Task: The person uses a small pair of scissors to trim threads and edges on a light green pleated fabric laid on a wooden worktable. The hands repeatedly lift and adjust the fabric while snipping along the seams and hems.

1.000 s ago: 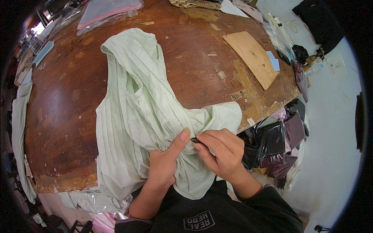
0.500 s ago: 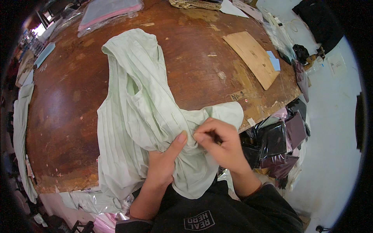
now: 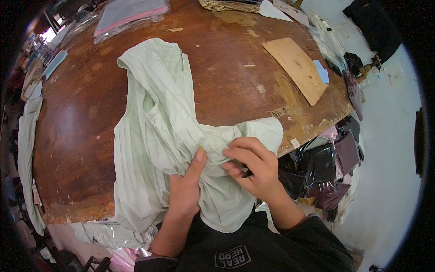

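A pale mint-green pleated, sleeveless-looking garment (image 3: 158, 104) is bunched lengthwise over the front edge of the wooden table (image 3: 77, 158) and hangs down against my dark top. My left hand (image 3: 183, 190) grips its gathered fabric from beneath, thumb lying on top. My right hand (image 3: 258, 170) is just right of that thumb, curled round a small dark tool (image 3: 247, 173), probably snips, partly hidden in the palm. Its index fingertip and thumb are at a fold of the fabric, slightly apart from each other.
A thin wooden board (image 3: 292, 68) and blue paper (image 3: 321, 70) lie at right, plastic-wrapped material (image 3: 127, 18) and folded cloth (image 3: 229, 4) at the back. Bagged dark garments (image 3: 319, 167) are piled below the table's right edge, beside a pale surface. A long pale cloth (image 3: 29, 158) runs down the left edge.
My left thumb has shifted slightly up and left with the fabric. My right hand has moved a little up and left, its index finger now farther from the thumb, the dark tool back toward the palm.
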`<state>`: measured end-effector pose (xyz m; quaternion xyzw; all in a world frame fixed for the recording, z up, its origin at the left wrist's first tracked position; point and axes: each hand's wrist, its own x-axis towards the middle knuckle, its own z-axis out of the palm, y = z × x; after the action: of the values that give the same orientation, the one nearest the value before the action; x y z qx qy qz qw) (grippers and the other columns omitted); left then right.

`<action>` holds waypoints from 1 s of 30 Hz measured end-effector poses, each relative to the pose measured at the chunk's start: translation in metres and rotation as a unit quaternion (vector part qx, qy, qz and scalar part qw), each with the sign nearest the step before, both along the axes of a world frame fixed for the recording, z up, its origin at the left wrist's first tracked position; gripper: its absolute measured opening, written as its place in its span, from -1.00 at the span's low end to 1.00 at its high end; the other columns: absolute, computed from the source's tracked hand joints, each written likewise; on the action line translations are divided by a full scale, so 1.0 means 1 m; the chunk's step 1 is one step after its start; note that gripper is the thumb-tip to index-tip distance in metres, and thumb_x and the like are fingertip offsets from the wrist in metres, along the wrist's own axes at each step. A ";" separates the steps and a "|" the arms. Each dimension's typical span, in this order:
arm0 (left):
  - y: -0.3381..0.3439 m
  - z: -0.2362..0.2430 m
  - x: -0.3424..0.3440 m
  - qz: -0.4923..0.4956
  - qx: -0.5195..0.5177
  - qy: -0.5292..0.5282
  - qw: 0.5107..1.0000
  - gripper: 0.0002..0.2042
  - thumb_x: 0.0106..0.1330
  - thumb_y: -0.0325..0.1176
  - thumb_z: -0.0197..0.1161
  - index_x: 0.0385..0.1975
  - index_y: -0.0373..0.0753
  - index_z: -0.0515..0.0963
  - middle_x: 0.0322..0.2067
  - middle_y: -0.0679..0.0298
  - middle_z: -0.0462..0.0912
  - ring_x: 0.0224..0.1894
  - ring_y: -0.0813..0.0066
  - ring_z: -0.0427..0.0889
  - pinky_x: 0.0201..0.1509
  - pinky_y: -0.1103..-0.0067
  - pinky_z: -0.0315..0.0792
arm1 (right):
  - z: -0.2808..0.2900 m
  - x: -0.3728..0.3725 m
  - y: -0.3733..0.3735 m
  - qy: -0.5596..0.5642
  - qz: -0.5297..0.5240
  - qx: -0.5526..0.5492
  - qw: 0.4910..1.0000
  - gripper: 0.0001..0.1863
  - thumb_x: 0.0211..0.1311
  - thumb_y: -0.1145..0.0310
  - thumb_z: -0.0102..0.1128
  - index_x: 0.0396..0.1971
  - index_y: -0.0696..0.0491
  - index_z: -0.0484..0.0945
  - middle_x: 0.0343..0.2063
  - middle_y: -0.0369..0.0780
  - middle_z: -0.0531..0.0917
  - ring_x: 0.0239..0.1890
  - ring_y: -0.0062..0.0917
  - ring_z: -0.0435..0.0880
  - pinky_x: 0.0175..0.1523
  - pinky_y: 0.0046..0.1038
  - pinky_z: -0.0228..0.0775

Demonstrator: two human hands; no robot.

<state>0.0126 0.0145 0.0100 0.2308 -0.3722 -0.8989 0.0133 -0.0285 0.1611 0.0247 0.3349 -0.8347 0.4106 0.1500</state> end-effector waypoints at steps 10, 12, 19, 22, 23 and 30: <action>0.003 0.011 -0.004 -0.023 -0.002 -0.015 1.000 -0.53 0.14 -0.50 0.26 0.06 -0.39 0.29 -0.05 0.20 0.46 -0.06 0.50 0.48 0.01 0.57 0.37 | -0.002 0.009 0.001 -0.034 0.026 -0.011 0.999 -0.70 -0.17 0.54 0.34 -0.33 0.10 0.54 -0.41 -0.19 0.51 -0.49 -0.45 0.54 -0.43 -0.53 0.39; 0.003 0.010 -0.005 -0.021 0.012 -0.013 1.000 -0.52 0.14 -0.51 0.27 0.06 -0.39 0.29 -0.05 0.20 0.47 -0.06 0.49 0.48 0.01 0.57 0.37 | 0.018 0.012 0.000 -0.090 0.002 -0.020 0.996 -0.66 -0.13 0.53 0.31 -0.25 0.14 0.51 -0.39 -0.15 0.50 -0.42 -0.40 0.53 -0.36 -0.51 0.39; 0.005 0.009 -0.005 -0.004 0.008 0.019 1.000 -0.50 0.14 -0.51 0.27 0.09 -0.36 0.26 -0.05 0.19 0.46 -0.04 0.48 0.48 0.04 0.57 0.37 | 0.035 0.009 0.002 -0.107 -0.057 -0.014 0.992 -0.62 -0.07 0.47 0.30 -0.18 0.21 0.47 -0.35 -0.11 0.51 -0.39 -0.33 0.50 -0.27 -0.49 0.37; 0.005 0.009 -0.004 -0.001 0.001 0.011 1.000 -0.49 0.14 -0.53 0.27 0.09 -0.35 0.25 -0.04 0.19 0.45 -0.04 0.48 0.47 0.04 0.57 0.36 | 0.023 0.006 0.008 0.009 -0.059 0.081 0.995 -0.63 -0.07 0.46 0.31 -0.20 0.21 0.48 -0.36 -0.10 0.54 -0.40 -0.30 0.52 -0.26 -0.47 0.38; 0.005 0.008 -0.004 -0.001 -0.002 0.009 1.000 -0.49 0.14 -0.53 0.26 0.09 -0.36 0.24 -0.04 0.19 0.45 -0.03 0.48 0.47 0.04 0.57 0.36 | 0.022 0.007 0.008 -0.029 -0.046 0.051 0.997 -0.63 -0.08 0.46 0.31 -0.20 0.21 0.48 -0.36 -0.10 0.55 -0.40 -0.30 0.53 -0.27 -0.47 0.38; 0.007 0.001 -0.003 -0.006 0.037 0.027 0.999 -0.52 0.16 -0.54 0.23 0.09 -0.34 0.25 -0.04 0.21 0.45 -0.05 0.48 0.48 0.03 0.57 0.38 | 0.018 0.008 0.004 -0.102 -0.040 -0.019 0.994 -0.68 -0.12 0.49 0.32 -0.28 0.18 0.52 -0.35 -0.10 0.60 -0.39 -0.33 0.55 -0.29 -0.45 0.39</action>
<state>0.0097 0.0214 0.0109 0.2046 -0.3394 -0.9181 0.0096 -0.0204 0.1656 0.0426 0.2547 -0.8505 0.4520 0.0862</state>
